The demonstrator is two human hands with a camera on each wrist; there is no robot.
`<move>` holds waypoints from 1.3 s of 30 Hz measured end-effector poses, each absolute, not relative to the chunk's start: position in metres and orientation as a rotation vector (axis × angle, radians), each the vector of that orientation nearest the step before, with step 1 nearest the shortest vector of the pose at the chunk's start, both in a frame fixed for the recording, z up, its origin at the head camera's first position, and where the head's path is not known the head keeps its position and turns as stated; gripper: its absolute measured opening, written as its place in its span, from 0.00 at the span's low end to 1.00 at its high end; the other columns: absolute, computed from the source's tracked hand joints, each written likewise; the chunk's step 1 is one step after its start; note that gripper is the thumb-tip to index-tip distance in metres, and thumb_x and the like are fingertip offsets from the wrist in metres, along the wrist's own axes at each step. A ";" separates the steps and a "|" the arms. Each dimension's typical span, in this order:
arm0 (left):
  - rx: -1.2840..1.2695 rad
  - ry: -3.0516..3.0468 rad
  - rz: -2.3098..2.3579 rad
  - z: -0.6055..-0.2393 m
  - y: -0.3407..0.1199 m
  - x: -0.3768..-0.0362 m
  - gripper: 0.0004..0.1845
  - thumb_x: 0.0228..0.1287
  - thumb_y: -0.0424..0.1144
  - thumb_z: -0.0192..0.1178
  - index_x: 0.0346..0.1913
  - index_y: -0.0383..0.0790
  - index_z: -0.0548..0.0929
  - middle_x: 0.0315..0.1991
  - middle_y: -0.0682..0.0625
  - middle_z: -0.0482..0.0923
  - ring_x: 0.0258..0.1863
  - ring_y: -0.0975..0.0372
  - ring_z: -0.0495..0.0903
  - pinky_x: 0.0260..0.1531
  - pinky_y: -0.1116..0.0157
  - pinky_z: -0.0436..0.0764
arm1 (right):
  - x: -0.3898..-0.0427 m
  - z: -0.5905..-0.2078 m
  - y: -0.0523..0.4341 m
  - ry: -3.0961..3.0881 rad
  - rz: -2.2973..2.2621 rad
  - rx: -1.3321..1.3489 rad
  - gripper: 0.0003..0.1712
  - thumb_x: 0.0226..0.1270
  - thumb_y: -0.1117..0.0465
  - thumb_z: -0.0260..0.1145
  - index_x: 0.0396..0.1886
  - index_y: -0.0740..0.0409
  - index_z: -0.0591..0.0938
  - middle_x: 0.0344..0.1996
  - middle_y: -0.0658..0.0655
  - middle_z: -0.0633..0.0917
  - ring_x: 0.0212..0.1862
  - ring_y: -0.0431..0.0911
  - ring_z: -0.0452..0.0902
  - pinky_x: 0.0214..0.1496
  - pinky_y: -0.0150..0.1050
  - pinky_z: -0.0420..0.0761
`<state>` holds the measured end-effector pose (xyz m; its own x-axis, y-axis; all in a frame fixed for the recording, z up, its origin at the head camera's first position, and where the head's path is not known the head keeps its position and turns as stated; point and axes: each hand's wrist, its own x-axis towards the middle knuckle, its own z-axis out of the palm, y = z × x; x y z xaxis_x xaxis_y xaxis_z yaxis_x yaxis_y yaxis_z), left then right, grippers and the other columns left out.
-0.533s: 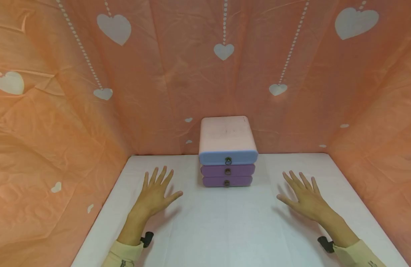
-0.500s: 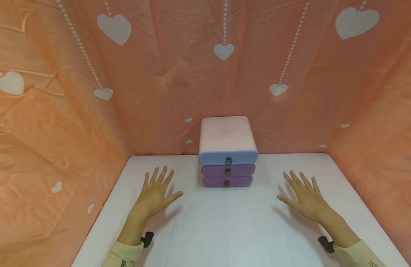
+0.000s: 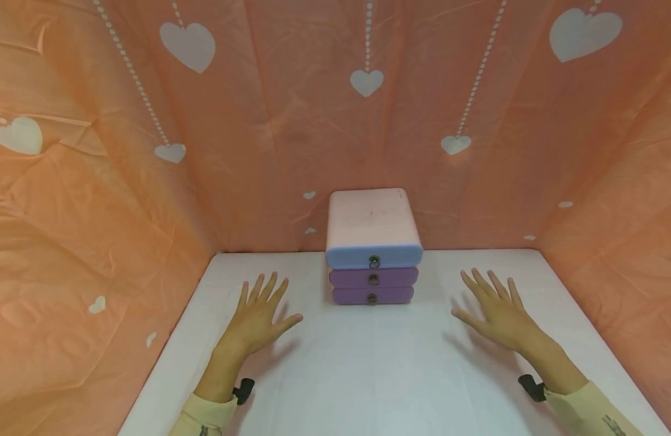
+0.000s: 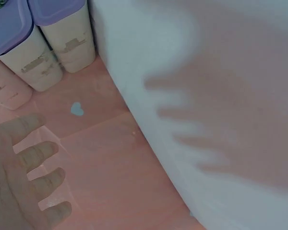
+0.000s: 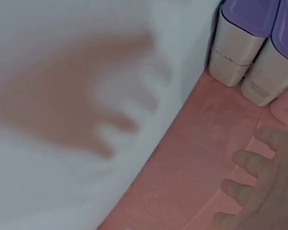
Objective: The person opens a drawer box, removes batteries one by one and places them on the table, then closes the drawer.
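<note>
My left hand (image 3: 256,318) and right hand (image 3: 499,315) hover released, fingers spread, above the worktop (image 3: 368,363), flanking the drawer unit (image 3: 372,245).

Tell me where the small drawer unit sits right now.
In the head view, the drawer unit stands at the back middle of the white table, against the orange heart-patterned backdrop, between the left hand and right hand.

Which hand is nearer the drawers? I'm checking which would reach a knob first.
Left, though only slightly. The left hand hovers open left of the drawers, thumb pointing toward them. The right hand hovers open on their right, a little farther out.
</note>
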<state>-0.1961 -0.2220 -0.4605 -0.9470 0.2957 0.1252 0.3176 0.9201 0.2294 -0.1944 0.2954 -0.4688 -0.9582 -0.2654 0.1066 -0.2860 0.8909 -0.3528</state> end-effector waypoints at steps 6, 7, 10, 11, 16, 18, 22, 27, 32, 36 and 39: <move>-0.508 -2.984 -0.371 -0.454 -0.216 -0.197 0.50 0.73 0.69 0.59 0.85 0.41 0.60 0.87 0.38 0.49 0.86 0.40 0.42 0.82 0.34 0.37 | -0.200 -0.457 0.291 -2.982 0.571 0.472 0.54 0.78 0.32 0.61 0.88 0.57 0.55 0.85 0.71 0.53 0.85 0.72 0.39 0.82 0.67 0.20; -0.516 -2.981 -0.374 -0.453 -0.215 -0.197 0.50 0.73 0.69 0.59 0.85 0.41 0.61 0.87 0.38 0.48 0.86 0.40 0.42 0.82 0.34 0.37 | -0.201 -0.454 0.290 -2.978 0.572 0.480 0.54 0.78 0.32 0.61 0.88 0.57 0.55 0.85 0.70 0.54 0.85 0.72 0.39 0.82 0.66 0.20; -0.531 -2.979 -0.384 -0.450 -0.211 -0.196 0.50 0.73 0.69 0.59 0.85 0.41 0.61 0.87 0.39 0.48 0.86 0.40 0.41 0.82 0.34 0.37 | -0.206 -0.445 0.287 -2.963 0.574 0.504 0.53 0.78 0.33 0.62 0.88 0.57 0.56 0.85 0.70 0.55 0.85 0.72 0.40 0.83 0.66 0.21; -0.535 -2.977 -0.382 -0.450 -0.210 -0.196 0.50 0.73 0.69 0.59 0.85 0.41 0.61 0.87 0.39 0.48 0.86 0.40 0.42 0.82 0.34 0.37 | -0.207 -0.442 0.286 -2.960 0.576 0.511 0.53 0.78 0.33 0.62 0.88 0.57 0.56 0.85 0.69 0.56 0.85 0.71 0.40 0.83 0.66 0.21; -0.553 -2.968 -0.368 -0.445 -0.204 -0.195 0.50 0.72 0.69 0.59 0.85 0.41 0.61 0.87 0.39 0.48 0.86 0.40 0.42 0.82 0.35 0.38 | -0.216 -0.430 0.283 -2.943 0.557 0.541 0.53 0.78 0.32 0.61 0.88 0.57 0.56 0.86 0.68 0.54 0.85 0.71 0.41 0.83 0.67 0.23; -0.564 -2.968 -0.370 -0.443 -0.201 -0.194 0.50 0.72 0.69 0.59 0.85 0.42 0.61 0.87 0.39 0.48 0.86 0.41 0.42 0.82 0.35 0.38 | -0.218 -0.426 0.281 -2.933 0.540 0.552 0.53 0.78 0.32 0.61 0.88 0.57 0.56 0.86 0.68 0.54 0.85 0.70 0.41 0.83 0.68 0.25; -0.596 -2.969 -0.366 -0.438 -0.195 -0.192 0.50 0.73 0.70 0.58 0.85 0.42 0.61 0.87 0.39 0.50 0.86 0.42 0.43 0.83 0.36 0.39 | -0.222 -0.415 0.279 -2.931 0.518 0.562 0.53 0.78 0.32 0.61 0.88 0.56 0.55 0.86 0.68 0.54 0.85 0.70 0.41 0.84 0.68 0.27; -0.646 -2.942 -0.337 -0.429 -0.186 -0.190 0.49 0.72 0.69 0.60 0.85 0.42 0.62 0.86 0.39 0.53 0.86 0.43 0.46 0.84 0.38 0.43 | -0.226 -0.400 0.275 -2.940 0.501 0.586 0.55 0.79 0.31 0.60 0.89 0.58 0.52 0.87 0.67 0.51 0.86 0.70 0.39 0.85 0.62 0.23; -0.702 -2.902 -0.386 -0.420 -0.176 -0.188 0.49 0.73 0.68 0.61 0.85 0.44 0.61 0.86 0.41 0.55 0.86 0.46 0.49 0.84 0.42 0.47 | -0.233 -0.384 0.267 -2.933 0.493 0.610 0.55 0.79 0.31 0.58 0.89 0.55 0.49 0.88 0.64 0.48 0.87 0.66 0.35 0.85 0.60 0.22; -0.731 -2.869 -0.426 -0.415 -0.168 -0.186 0.47 0.74 0.66 0.62 0.85 0.44 0.63 0.84 0.41 0.59 0.85 0.47 0.54 0.84 0.44 0.53 | -0.239 -0.375 0.259 -2.912 0.499 0.641 0.55 0.79 0.31 0.59 0.89 0.56 0.50 0.88 0.64 0.49 0.87 0.64 0.35 0.86 0.61 0.25; -0.746 -2.859 -0.476 -0.413 -0.163 -0.185 0.46 0.74 0.65 0.63 0.85 0.44 0.64 0.83 0.42 0.62 0.84 0.46 0.57 0.82 0.43 0.57 | -0.243 -0.370 0.252 -2.911 0.493 0.656 0.55 0.79 0.31 0.59 0.89 0.56 0.51 0.87 0.64 0.50 0.87 0.64 0.36 0.86 0.62 0.28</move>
